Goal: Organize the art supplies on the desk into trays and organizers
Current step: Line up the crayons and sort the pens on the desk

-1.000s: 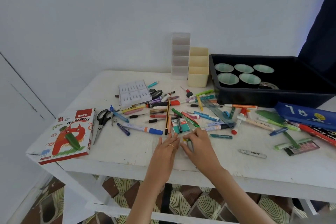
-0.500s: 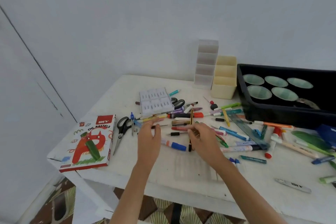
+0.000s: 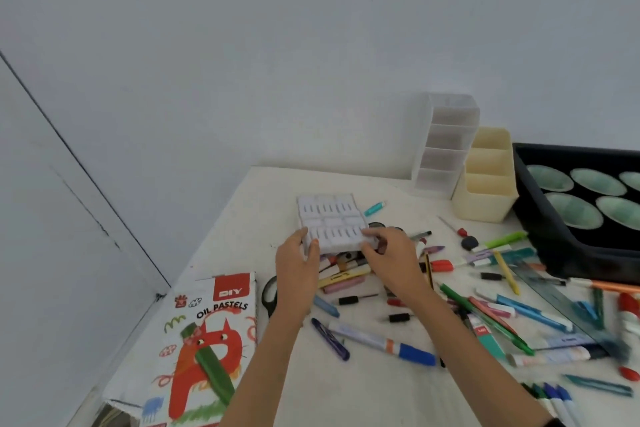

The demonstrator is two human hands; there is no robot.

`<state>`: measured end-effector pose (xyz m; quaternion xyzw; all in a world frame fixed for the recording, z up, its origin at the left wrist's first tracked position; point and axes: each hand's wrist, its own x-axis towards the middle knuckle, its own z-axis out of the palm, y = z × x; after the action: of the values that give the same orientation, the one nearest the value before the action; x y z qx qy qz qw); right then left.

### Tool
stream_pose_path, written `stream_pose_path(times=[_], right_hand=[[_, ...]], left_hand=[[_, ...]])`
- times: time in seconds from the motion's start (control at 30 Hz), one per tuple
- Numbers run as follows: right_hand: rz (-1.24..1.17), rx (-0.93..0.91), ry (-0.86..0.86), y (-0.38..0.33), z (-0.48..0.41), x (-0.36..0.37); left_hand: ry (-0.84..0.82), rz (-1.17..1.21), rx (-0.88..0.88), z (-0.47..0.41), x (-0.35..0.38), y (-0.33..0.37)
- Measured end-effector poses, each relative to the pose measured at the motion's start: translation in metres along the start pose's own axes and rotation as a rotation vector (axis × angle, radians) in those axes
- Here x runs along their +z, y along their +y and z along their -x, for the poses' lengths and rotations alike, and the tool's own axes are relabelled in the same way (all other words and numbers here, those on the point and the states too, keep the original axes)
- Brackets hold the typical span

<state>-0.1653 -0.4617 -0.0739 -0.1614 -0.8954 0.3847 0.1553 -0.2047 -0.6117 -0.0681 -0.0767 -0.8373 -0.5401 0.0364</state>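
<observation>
Head view: left hand (image 3: pixel 298 263) and right hand (image 3: pixel 388 256) each curl fingers round the near corners of a white box (image 3: pixel 330 222), frame centre; white organizer (image 3: pixel 443 142) and cream organizer (image 3: pixel 485 191), upper right, look empty; loose pens (image 3: pixel 381 345) litter lower right; sorting judged barely begun.

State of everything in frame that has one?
white slotted box: held at its near corners
left hand: grips its left corner
right hand: grips its right corner
white organizer: upright, looks empty
cream organizer: upright, looks empty
black tray: holds green dishes
oil pastels box: lying flat
</observation>
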Motion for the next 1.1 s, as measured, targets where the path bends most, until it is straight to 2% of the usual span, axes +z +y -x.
stream_pose_path(times=[0.1, 0.27, 0.47, 0.57, 0.67, 0.8, 0.9, 1.1], right_hand=[[-0.059, -0.018, 0.030, -0.013, -0.017, 0.011], [-0.239, 0.057, -0.067, -0.031, -0.050, 0.041], [-0.307, 0.137, -0.225, -0.031, -0.070, 0.064], [-0.283, 0.115, -0.182, -0.026, -0.064, 0.055], [-0.269, 0.068, -0.133, -0.020, -0.052, 0.038], [-0.171, 0.026, -0.247, -0.020, -0.031, 0.016], [-0.098, -0.012, -0.326, -0.019, -0.014, 0.008], [0.073, -0.119, -0.318, -0.005, 0.000, 0.015]], left_hand=[[0.040, 0.065, 0.081, -0.025, -0.014, -0.002], [0.078, 0.091, 0.040, -0.081, -0.041, -0.027], [-0.048, -0.012, -0.070, -0.106, -0.052, -0.065], [-0.090, -0.131, -0.028, -0.099, -0.049, -0.067], [-0.035, -0.222, 0.170, -0.085, -0.041, -0.059], [-0.260, -0.090, 0.262, -0.060, -0.028, -0.040], [-0.398, -0.114, 0.309, -0.045, -0.018, -0.034], [-0.439, -0.235, 0.315, -0.032, -0.008, -0.033]])
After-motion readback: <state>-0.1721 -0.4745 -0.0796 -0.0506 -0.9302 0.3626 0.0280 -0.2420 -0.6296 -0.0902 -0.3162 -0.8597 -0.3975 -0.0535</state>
